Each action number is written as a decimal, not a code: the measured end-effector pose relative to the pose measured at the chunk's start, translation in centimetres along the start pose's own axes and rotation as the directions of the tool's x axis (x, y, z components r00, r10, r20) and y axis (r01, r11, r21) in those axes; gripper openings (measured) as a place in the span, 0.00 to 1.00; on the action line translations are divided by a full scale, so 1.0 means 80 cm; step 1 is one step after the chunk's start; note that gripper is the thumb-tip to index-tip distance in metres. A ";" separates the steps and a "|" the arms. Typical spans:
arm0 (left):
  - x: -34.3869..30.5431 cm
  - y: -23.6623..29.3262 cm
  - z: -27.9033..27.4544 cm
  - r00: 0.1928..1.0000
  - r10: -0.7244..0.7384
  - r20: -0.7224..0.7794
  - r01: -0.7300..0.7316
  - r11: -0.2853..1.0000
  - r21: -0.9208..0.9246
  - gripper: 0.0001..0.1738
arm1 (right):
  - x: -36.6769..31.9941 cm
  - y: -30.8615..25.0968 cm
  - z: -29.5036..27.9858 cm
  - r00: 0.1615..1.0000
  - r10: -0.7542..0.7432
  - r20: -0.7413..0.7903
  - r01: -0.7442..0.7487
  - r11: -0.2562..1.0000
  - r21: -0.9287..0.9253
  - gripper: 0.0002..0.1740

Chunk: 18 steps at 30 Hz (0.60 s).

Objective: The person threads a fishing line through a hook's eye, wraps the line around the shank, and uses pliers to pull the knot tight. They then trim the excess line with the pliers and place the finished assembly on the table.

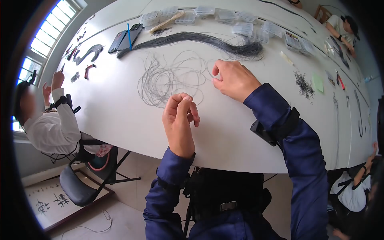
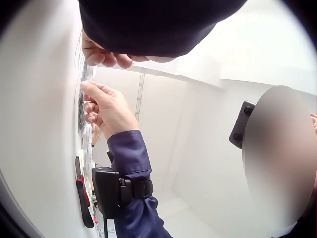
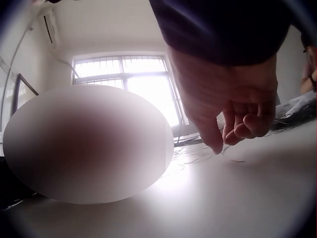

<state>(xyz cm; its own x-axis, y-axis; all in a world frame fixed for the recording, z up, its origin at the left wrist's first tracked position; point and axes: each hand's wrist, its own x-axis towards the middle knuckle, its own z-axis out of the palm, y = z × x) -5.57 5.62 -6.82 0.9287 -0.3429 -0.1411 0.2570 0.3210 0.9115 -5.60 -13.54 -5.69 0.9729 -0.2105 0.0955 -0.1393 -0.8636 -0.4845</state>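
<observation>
A loose tangle of thin dark strands (image 1: 158, 84) lies in wide loops on the white table (image 1: 120, 116). My left hand (image 1: 180, 124) is just in front of it, thumb tip pinched against the index finger at the tangle's near edge. To the right, my right hand (image 1: 236, 80) is palm down over the table, thumb and index finger pinching at a thin loop that runs from the tangle. In the right wrist view, fine strand ends show by the right thumb (image 3: 214, 141). Behind the tangle stretches a thick dark bundle of strands (image 1: 188, 38).
Clear plastic boxes (image 1: 226, 15) line the back, near a wooden stick (image 1: 167, 22) and a phone (image 1: 119, 40) with a blue strip. Small dark pieces (image 1: 304, 85) lie right, by a green note (image 1: 318, 83). Red-handled pliers (image 1: 90, 71) lie left. Other people sit around the table.
</observation>
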 end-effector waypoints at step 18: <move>0.049 -0.006 -0.023 0.812 0.333 0.479 -0.584 0.441 0.682 0.06 | -0.047 0.021 -0.063 0.989 0.139 -0.049 -0.115 0.934 0.339 0.13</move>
<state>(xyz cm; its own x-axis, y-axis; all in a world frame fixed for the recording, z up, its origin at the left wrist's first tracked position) -1.58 5.77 -8.50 0.7115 -0.5947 0.3743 -0.6109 -0.2603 0.7477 -10.46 -16.53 -2.49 0.9339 -0.3508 0.0693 -0.1794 -0.6271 -0.7580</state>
